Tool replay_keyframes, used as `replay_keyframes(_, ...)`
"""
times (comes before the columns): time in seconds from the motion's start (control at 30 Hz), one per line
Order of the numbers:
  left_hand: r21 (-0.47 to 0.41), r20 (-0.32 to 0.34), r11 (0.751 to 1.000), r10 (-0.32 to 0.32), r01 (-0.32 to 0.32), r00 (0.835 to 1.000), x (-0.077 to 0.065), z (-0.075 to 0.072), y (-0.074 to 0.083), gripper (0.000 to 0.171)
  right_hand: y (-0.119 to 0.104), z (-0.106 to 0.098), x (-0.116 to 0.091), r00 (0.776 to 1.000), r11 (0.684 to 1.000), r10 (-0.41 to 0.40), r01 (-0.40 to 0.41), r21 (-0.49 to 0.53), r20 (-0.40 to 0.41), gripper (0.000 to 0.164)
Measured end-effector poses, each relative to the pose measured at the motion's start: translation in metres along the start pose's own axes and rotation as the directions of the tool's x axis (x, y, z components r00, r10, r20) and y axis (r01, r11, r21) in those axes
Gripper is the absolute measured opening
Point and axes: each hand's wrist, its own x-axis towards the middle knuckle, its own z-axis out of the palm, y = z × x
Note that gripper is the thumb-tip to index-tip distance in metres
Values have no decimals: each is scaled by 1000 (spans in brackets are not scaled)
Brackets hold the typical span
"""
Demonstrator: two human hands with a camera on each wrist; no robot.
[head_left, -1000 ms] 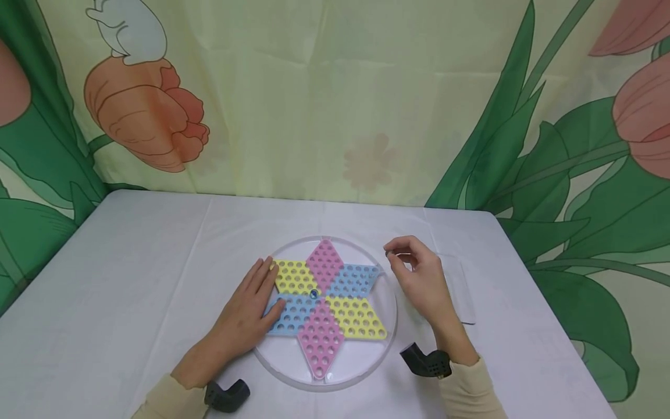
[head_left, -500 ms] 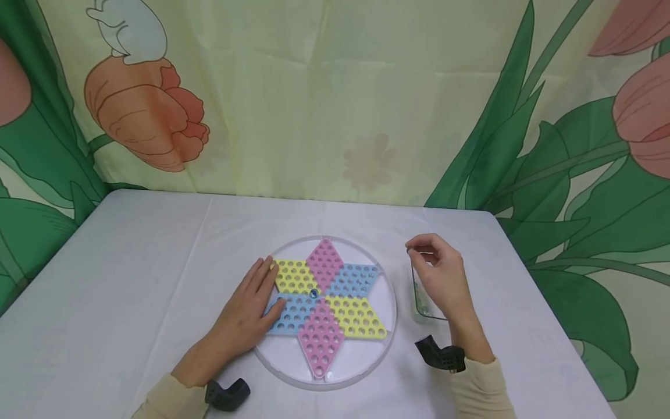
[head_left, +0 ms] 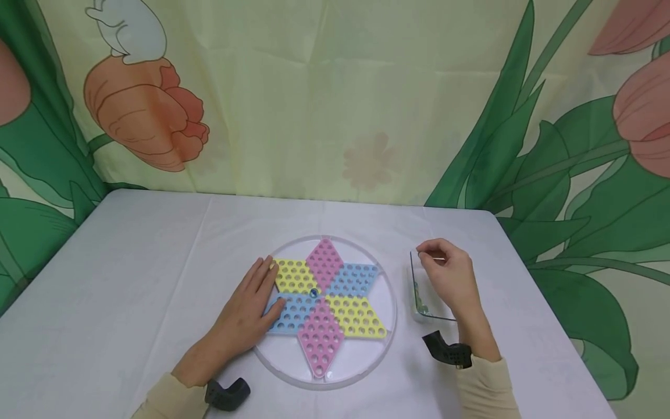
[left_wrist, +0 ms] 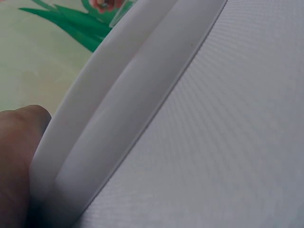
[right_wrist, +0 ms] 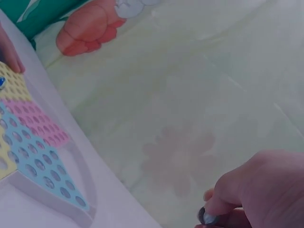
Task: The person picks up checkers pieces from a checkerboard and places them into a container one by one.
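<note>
A round Chinese checkers board (head_left: 321, 343) lies on the table, its star of pink, yellow and light blue points full of holes. One blue marble (head_left: 314, 293) sits near the star's centre. My left hand (head_left: 238, 314) rests on the board's left side, fingers extended over the yellow and blue points. To the right of the board my right hand (head_left: 451, 276) is over a clear box (head_left: 439, 318), hiding much of it. Between thumb and fingertips it pinches a small glass marble (right_wrist: 207, 217), dark and clear. Several greenish marbles (head_left: 421, 305) show inside the box.
A white cloth covers the table (head_left: 131, 291). Behind it hangs a pale curtain (head_left: 293, 116) printed with tulips, leaves and a rabbit. Black wrist cameras (head_left: 447, 351) sit on both wrists.
My right hand has moved right, from beside the board to over the clear box, with the marble in its fingers. The left hand has stayed in place.
</note>
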Motion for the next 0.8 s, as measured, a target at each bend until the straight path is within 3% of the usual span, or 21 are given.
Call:
replay_keyframes(0.57,7,-11,1000,2,-2,1000,0,2,-1,70,20,8,8,984,990,118,-106,-90,135,21)
replay_keyframes(0.8,6,-4,1000,-2,2,1000,0,2,-1,71,29,14,10,976,987,109,-85,-133,190,19)
